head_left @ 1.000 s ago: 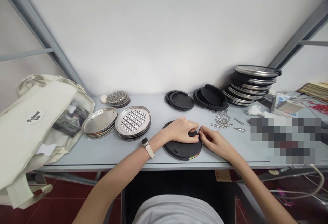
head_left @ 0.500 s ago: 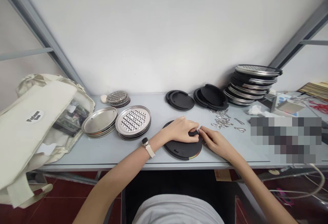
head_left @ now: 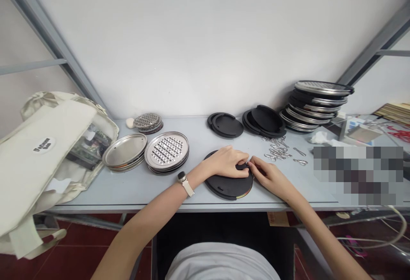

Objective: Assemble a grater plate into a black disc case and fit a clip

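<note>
A black round disc [head_left: 229, 188] lies flat near the front edge of the table, with a coloured strip showing at its lower right rim. My left hand [head_left: 229, 162] rests over its upper part, fingers curled round the black edge piece at the right. Against that same edge, the thumb and forefinger of my right hand [head_left: 264, 172] pinch a small shiny metal clip [head_left: 247, 163], mostly hidden by the fingertips. Loose metal clips [head_left: 278, 151] are scattered beyond my right hand.
Stacked grater discs [head_left: 166, 149] and plain metal discs [head_left: 124, 151] stand left, near smaller graters [head_left: 147, 122] and a cream bag [head_left: 41, 156]. At the back are black discs [head_left: 228, 125], black rings [head_left: 267, 121] and a tall stack of rimmed discs [head_left: 315, 104]. A blurred patch covers the right.
Both hands stay at the disc's right edge. My right fingertips have shifted very slightly; nothing else has visibly moved.
</note>
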A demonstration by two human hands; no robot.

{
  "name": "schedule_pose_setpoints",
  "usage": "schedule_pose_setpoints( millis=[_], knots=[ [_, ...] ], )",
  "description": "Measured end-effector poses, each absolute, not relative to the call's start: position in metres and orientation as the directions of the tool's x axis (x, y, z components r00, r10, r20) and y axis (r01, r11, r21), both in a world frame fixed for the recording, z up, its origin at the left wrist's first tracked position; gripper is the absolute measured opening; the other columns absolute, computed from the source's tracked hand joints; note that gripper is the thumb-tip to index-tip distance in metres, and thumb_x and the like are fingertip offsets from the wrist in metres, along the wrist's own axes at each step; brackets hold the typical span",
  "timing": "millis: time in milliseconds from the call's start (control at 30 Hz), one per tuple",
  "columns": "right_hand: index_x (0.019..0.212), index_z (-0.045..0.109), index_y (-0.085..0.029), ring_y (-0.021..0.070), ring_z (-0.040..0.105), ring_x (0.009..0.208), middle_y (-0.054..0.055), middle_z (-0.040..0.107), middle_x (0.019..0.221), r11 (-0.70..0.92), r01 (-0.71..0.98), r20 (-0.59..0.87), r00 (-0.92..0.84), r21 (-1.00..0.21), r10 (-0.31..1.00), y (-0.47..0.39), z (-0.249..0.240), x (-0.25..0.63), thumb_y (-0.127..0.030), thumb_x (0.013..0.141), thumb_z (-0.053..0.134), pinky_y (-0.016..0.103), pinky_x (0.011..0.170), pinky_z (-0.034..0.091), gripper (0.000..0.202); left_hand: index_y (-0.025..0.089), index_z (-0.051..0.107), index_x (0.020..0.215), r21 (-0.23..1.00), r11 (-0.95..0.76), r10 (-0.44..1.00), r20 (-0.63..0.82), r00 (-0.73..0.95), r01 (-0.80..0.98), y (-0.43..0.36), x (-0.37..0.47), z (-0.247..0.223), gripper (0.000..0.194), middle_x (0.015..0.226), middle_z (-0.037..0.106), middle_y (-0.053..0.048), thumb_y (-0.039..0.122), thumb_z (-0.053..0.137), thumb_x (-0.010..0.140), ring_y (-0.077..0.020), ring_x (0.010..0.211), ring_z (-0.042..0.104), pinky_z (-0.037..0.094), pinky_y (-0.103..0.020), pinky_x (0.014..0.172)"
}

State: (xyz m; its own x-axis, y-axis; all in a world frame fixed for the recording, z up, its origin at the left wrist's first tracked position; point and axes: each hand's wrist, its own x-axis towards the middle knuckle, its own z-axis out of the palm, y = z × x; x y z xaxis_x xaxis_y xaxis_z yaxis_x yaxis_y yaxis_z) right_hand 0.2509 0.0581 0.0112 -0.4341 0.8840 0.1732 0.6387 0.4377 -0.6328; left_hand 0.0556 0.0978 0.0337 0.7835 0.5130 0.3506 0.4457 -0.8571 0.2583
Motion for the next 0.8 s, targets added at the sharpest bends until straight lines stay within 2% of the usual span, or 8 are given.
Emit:
schedule_pose_setpoints(
  millis=[133, 267, 567, 800],
  knots=[
    [0.076, 0.04, -0.023, 0.0136, 0.042, 0.056, -0.004, 0.046, 0.061, 0.431, 0.636, 0.172, -0.429, -0.64, 0.887, 0.0582, 0.0108, 0.2507, -0.037, 0.096, 0.035, 0.025, 0.056, 0.035, 0.025, 0.02, 0.044, 0.069, 0.25, -0.852, 0.521, 0.328, 0.788, 0.459, 0.097, 0.0555, 0.0357, 0.02, 0.064, 0.056, 0.003, 0.034, 0.056, 0.078, -0.0119, 0.059, 0.047, 0.035, -0.026, 0.065],
    [0.078, 0.04, -0.023, 0.0139, 0.044, 0.057, -0.004, 0.046, 0.062, 0.437, 0.631, 0.176, -0.434, -0.641, 0.884, 0.0579, 0.0106, 0.2507, -0.037, 0.097, 0.034, 0.025, 0.058, 0.036, 0.024, 0.02, 0.043, 0.068, 0.251, -0.856, 0.516, 0.344, 0.784, 0.453, 0.0973, 0.0554, 0.0347, 0.022, 0.064, 0.056, 0.003, 0.034, 0.056, 0.078, -0.0114, 0.059, 0.047, 0.036, -0.026, 0.065],
    [0.087, 0.051, -0.022, 0.0169, 0.057, 0.068, 0.002, 0.062, 0.076, 0.48, 0.644, 0.187, -0.47, -0.596, 0.862, 0.0598, 0.012, 0.2526, -0.034, 0.098, 0.032, 0.028, 0.066, 0.041, 0.025, 0.02, 0.043, 0.069, 0.264, -0.852, 0.521, 0.341, 0.782, 0.453, 0.0975, 0.0558, 0.0336, 0.021, 0.064, 0.056, 0.003, 0.034, 0.054, 0.079, -0.0122, 0.059, 0.048, 0.035, -0.026, 0.065],
    [0.084, 0.051, -0.022, 0.0159, 0.056, 0.063, 0.0, 0.06, 0.069, 0.479, 0.678, 0.184, -0.462, -0.558, 0.868, 0.0596, 0.0117, 0.2536, -0.034, 0.098, 0.032, 0.027, 0.063, 0.041, 0.026, 0.02, 0.039, 0.068, 0.259, -0.853, 0.52, 0.36, 0.774, 0.452, 0.0973, 0.0558, 0.0314, 0.024, 0.063, 0.056, 0.004, 0.034, 0.056, 0.078, -0.0112, 0.058, 0.046, 0.035, -0.026, 0.068]
  ],
)
